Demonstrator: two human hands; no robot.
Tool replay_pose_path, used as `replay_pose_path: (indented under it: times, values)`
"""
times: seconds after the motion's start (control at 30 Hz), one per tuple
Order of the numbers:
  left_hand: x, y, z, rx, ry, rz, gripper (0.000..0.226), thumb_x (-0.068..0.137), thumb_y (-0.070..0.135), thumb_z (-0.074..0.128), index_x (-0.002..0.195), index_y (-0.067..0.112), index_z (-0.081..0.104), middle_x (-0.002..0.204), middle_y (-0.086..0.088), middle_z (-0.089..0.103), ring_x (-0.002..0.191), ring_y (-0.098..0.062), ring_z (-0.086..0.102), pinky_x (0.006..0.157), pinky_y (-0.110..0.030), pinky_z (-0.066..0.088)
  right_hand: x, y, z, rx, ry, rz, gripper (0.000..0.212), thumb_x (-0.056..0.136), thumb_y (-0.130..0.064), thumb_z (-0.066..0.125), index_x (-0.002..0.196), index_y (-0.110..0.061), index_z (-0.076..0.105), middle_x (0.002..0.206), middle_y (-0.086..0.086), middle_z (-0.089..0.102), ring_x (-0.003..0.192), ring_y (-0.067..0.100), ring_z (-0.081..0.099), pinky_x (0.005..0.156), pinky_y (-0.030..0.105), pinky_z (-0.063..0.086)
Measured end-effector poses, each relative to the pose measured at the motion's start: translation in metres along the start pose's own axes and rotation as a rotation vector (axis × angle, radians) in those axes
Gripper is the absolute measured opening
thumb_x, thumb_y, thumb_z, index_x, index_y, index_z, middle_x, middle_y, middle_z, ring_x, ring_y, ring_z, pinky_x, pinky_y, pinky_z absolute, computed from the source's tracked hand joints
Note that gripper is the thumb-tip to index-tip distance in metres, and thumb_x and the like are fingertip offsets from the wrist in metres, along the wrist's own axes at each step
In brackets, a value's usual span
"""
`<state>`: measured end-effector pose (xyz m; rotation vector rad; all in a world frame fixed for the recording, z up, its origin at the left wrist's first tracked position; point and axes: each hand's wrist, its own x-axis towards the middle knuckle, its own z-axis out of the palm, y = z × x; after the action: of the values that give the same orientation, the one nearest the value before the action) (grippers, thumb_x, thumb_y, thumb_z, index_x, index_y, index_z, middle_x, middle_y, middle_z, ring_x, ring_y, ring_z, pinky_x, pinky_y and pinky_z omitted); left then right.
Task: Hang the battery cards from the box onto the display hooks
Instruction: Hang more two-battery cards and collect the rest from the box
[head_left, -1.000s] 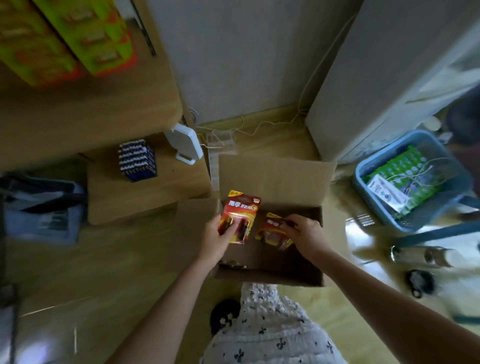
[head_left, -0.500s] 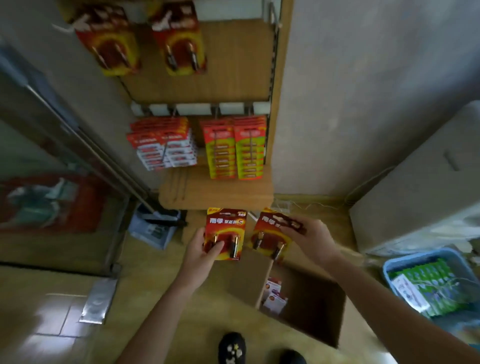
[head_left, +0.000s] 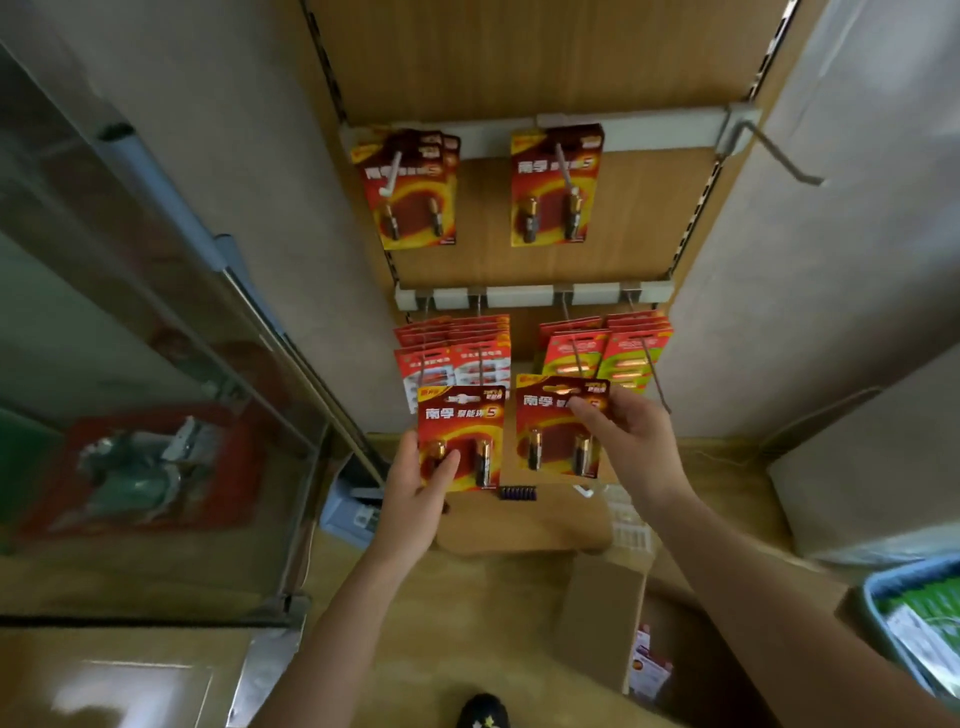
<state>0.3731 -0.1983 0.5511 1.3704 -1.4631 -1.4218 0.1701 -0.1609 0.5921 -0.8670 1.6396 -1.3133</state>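
Display board (head_left: 519, 62): matching red cards already hang from the left hook (head_left: 392, 174) and middle hook (head_left: 563, 161) of the top rail (head_left: 649, 136), up and away from both hands; a bare hook (head_left: 779, 156) sits upper right, nearer the right hand. Box (head_left: 602, 623) lies low right, well below the hands, with more cards inside. Left hand (head_left: 415, 488) grips one battery card (head_left: 462, 436) at its lower edge and right hand (head_left: 628, 441) holds a second card (head_left: 550, 436) by its upper right corner. Both cards are upright, long axis vertical, each roughly under a loaded hook.

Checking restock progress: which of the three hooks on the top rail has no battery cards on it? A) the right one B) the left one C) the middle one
A: the bare hook juts out at top right, while the left card stack and middle card hang on the others.
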Motion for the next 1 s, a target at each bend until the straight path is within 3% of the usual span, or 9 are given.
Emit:
replay_pose_path:
  times: [0.07,0.17,0.27,0.37,0.5,0.83,1.0]
  values:
    - [0.01,0.002,-0.013,0.013,-0.002,0.018,0.03,0.091,0.022,0.054,0.119,0.023,0.044,0.114,0.007,0.06,0.108,-0.004,0.058,0.085,-0.022,0.049,0.004,-0.003,0.016,0.017,0.034,-0.01,0.006,0.088,-0.024,0.059,0.093,-0.024,0.062,0.09,-0.007,0.07,0.087,0.007,0.068,0.073,0.024,0.055]
    - [0.022,0.008,-0.029,0.008,-0.002,0.042,0.034,0.091,0.024,0.054,0.123,0.018,0.044,0.115,0.006,0.06,0.108,-0.004,0.058,0.083,-0.02,0.048,0.01,-0.011,0.033,0.066,0.066,-0.024,0.004,0.088,-0.024,0.058,0.089,-0.027,0.061,0.088,-0.01,0.069,0.084,0.002,0.068,0.073,0.022,0.054]
    - [0.028,0.022,-0.039,0.002,-0.016,0.091,0.035,0.091,0.022,0.053,0.124,0.017,0.043,0.114,0.008,0.061,0.105,0.0,0.06,0.077,-0.013,0.05,0.014,-0.027,0.041,0.089,0.08,-0.063,0.012,0.086,-0.026,0.06,0.095,-0.019,0.065,0.089,-0.007,0.071,0.089,0.005,0.068,0.08,0.027,0.055]
    - [0.033,0.043,-0.046,-0.015,-0.026,0.156,0.034,0.091,0.02,0.051,0.124,0.014,0.043,0.113,0.006,0.061,0.103,0.003,0.06,0.077,-0.008,0.049,0.018,-0.052,0.044,0.135,0.059,-0.144,0.008,0.087,-0.023,0.059,0.087,-0.017,0.064,0.079,-0.009,0.073,0.085,0.005,0.07,0.069,0.02,0.056]
    - [0.038,0.074,-0.053,-0.041,0.0,0.257,0.036,0.091,0.019,0.051,0.124,0.008,0.043,0.115,0.0,0.06,0.108,-0.003,0.059,0.084,-0.012,0.049,0.02,-0.084,0.048,0.262,0.066,-0.213,0.007,0.085,-0.023,0.058,0.089,-0.022,0.064,0.084,-0.01,0.074,0.092,0.008,0.07,0.068,0.02,0.057]
    - [0.058,0.116,-0.055,-0.126,0.049,0.333,0.025,0.091,0.007,0.05,0.115,0.008,0.044,0.104,0.004,0.062,0.094,0.004,0.064,0.072,-0.01,0.05,0.036,-0.11,0.045,0.309,0.213,-0.238,0.009,0.086,-0.024,0.061,0.092,-0.018,0.061,0.097,0.0,0.071,0.097,0.016,0.069,0.076,0.031,0.059]
    - [0.063,0.121,-0.054,-0.139,0.035,0.332,0.023,0.092,0.005,0.049,0.114,0.006,0.044,0.102,0.003,0.061,0.089,0.005,0.065,0.068,-0.009,0.05,0.041,-0.112,0.038,0.317,0.24,-0.233,0.004,0.084,-0.025,0.061,0.088,-0.022,0.061,0.087,-0.009,0.071,0.091,0.01,0.07,0.067,0.021,0.057]
